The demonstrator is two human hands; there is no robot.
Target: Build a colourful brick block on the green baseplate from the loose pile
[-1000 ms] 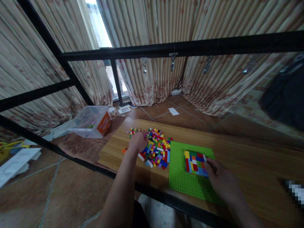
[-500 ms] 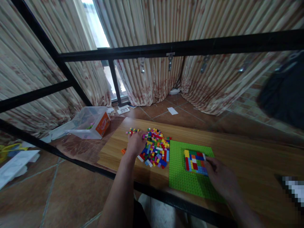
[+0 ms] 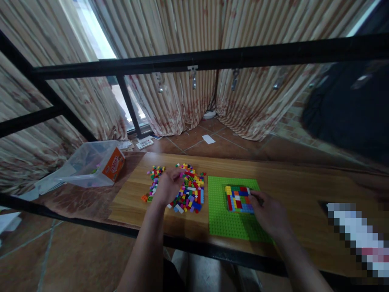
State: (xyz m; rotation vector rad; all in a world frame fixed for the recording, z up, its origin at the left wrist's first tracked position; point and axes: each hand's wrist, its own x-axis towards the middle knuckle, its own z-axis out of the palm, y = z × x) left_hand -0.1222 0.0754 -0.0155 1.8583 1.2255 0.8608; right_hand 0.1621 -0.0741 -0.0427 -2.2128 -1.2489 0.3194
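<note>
My left hand point(image 3: 168, 184) is over the pile of loose toy building bricks point(image 3: 191, 196), fingers drawn together at its upper left side. A purple brick shows by its fingertips; whether it is held is unclear. A green studded baseplate point(image 3: 219, 223) lies right of the pile. On it sits a flat, multicoloured brick build point(image 3: 238, 200), roughly rectangular, with a yellow brick at its far left corner. My right hand point(image 3: 270, 215) rests against the build's right edge, thumb and fingers curled onto it. The hand hides that side of the build and part of the baseplate.
The wooden table point(image 3: 130, 202) has a black bar point(image 3: 209, 251) along its near edge. A clear plastic bin point(image 3: 88, 170) with an orange label stands left of it. Another black bar point(image 3: 212, 63) with metal clips crosses ahead. A pixelated object point(image 3: 355, 235) lies at right.
The camera view has swung rightward, so everything sits farther left. My left hand has lifted or shifted slightly at the pile, showing more small bricks behind it. My right hand stays at the build.
</note>
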